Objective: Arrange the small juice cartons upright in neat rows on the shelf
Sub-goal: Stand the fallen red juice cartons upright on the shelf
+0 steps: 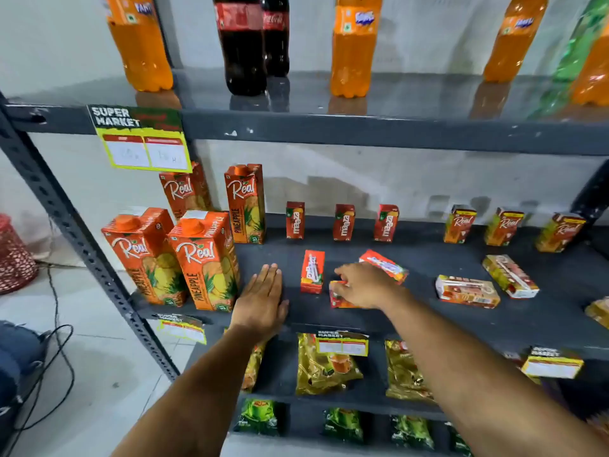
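Shelf [428, 311] of cartons [312, 272] (some flat)

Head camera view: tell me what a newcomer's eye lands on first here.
First the two hands on the dark middle shelf: the left hand lies flat and open, the right hand closes on a small red carton lying down. Next the tall orange pineapple cartons at the shelf's left end, then the orange and cola bottles on the shelf above.

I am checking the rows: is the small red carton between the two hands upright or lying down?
Lying down: the small red carton lies flat on the shelf, broad face up.
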`<state>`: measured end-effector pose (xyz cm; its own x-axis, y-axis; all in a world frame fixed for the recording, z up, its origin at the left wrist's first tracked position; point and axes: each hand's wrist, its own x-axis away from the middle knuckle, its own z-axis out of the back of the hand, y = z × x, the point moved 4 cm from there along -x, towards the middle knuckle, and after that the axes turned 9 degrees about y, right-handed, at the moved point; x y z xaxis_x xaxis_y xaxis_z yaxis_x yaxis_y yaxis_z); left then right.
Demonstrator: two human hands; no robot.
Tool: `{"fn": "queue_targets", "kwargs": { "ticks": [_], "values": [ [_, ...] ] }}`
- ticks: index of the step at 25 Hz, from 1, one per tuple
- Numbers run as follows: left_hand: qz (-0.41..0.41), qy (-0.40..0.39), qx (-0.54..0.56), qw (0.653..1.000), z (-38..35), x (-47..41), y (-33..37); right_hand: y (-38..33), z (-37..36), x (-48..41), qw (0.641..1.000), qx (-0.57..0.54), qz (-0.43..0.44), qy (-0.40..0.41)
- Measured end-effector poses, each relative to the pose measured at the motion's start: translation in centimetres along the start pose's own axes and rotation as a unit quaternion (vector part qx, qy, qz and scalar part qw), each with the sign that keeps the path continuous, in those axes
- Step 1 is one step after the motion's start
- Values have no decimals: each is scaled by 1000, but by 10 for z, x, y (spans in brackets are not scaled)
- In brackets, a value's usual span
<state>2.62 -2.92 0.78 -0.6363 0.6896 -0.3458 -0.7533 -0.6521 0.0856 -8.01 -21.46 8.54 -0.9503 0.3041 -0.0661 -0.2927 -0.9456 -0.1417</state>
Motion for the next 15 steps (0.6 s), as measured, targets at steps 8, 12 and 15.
{"fn": "queue_targets", "kwargs": {
  "ticks": [8,12,15],
  "values": [
    [26,-92,32,995,-20,-3,-16,-41,-38,-35,968,43,-247,11],
    [24,-91,32,995,-17,-1,-14,-47,-33,-39,960,39,-275,39],
    [21,-92,26,995,-16,-1,-13,-31,-11,-52,965,7,-256,51]
  ]
}}
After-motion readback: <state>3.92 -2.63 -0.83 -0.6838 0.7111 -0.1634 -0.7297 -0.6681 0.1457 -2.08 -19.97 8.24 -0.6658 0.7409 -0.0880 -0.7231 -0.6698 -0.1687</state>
